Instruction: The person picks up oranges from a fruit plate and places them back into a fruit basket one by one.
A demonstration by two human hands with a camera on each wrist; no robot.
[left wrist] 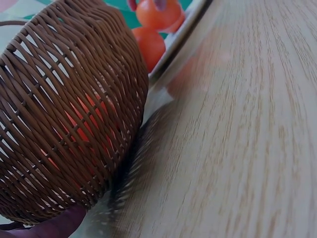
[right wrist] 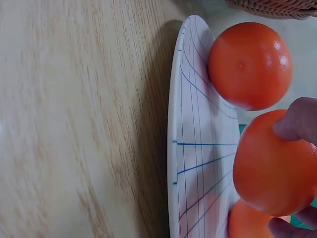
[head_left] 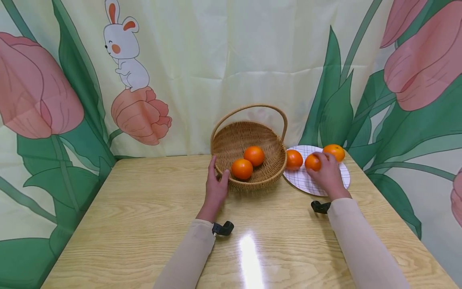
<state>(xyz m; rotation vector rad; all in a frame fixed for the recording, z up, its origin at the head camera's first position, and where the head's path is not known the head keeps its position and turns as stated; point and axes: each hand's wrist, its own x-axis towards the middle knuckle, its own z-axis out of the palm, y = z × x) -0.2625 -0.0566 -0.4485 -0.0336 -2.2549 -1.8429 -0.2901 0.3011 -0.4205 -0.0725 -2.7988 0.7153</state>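
Observation:
The wicker basket (head_left: 249, 184) with a tall arched handle holds two oranges, a nearer orange (head_left: 242, 169) and one behind it (head_left: 254, 155). My left hand (head_left: 215, 188) grips the basket's left side, thumb at the front rim and fingers along the outside. In the left wrist view, part of that hand (left wrist: 57, 225) shows under the woven wall. My right hand (head_left: 329, 176) pinches an orange (right wrist: 277, 163) between thumb and fingers, over the white plate (head_left: 301, 180) with blue grid lines. Two other oranges are on the plate, one at the left (right wrist: 250, 66) and one at the back right (head_left: 334, 152).
The plate stands just right of the basket, near the back edge of the wooden table (head_left: 151, 224). A curtain (head_left: 195, 80) printed with tulips and a rabbit hangs behind. Dark straps with camera mounts (head_left: 223, 228) sit on both wrists.

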